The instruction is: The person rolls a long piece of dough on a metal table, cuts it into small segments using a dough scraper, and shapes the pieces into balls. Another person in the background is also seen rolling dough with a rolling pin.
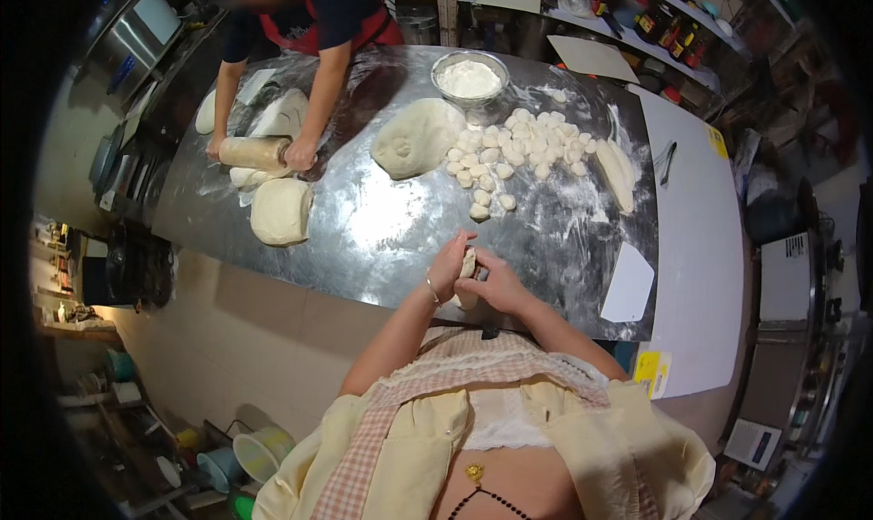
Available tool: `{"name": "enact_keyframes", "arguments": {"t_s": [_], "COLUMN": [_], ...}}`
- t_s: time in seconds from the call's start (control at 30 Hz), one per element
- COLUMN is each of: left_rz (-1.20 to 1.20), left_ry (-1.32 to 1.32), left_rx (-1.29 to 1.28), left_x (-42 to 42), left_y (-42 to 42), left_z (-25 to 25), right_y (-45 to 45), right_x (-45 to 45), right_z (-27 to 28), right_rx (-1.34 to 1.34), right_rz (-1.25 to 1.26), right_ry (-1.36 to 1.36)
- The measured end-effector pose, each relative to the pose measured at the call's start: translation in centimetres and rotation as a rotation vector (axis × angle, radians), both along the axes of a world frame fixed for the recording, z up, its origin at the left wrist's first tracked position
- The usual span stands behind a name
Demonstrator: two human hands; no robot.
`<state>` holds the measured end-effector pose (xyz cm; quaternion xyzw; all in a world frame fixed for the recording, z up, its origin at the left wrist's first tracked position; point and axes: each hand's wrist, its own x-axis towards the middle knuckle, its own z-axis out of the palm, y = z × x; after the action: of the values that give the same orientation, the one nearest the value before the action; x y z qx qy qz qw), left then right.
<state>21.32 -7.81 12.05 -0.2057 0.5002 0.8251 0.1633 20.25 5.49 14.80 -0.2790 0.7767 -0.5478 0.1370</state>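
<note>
At the near edge of the steel table (341, 261), my left hand (447, 264) and my right hand (501, 285) meet around a piece of pale dough (468, 264). The fingers of both hands touch it, and part of it hangs below them. Beyond my hands, many small dough pieces (525, 138) are scattered in flour. A large flattened dough mass (416, 138) lies to their left, beside a metal bowl of flour (470, 79). A long dough roll (616, 172) rests at the right. Nearer me on that side is a white plastic dough scraper (627, 285).
Across the table at the left, a co-worker presses a wooden rolling pin (252, 153) on dough. A square dough block (281, 212) sits closer to me. A white board (699, 247) adjoins the table's right edge. Shelves with bottles (672, 36) stand at the back right.
</note>
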Motion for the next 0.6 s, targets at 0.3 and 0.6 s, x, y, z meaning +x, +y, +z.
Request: {"name": "enact_keyframes", "arguments": {"t_s": [0.3,0.6], "left_rz": [-0.148,-0.127], "left_ry": [0.193,0.145], "left_rx": [-0.06,0.132], "left_x": [-0.9,-1.7], "left_y": [2.5,3.7], "left_z": [-0.9,2.0], "right_y": [2.6,4.2], "right_x": [-2.6,-2.4], "right_z": [0.4,3.7], "right_rx": [-0.182,0.045], "right_rz": [-0.323,-0.186], "right_ry": [-0.307,0.088]}}
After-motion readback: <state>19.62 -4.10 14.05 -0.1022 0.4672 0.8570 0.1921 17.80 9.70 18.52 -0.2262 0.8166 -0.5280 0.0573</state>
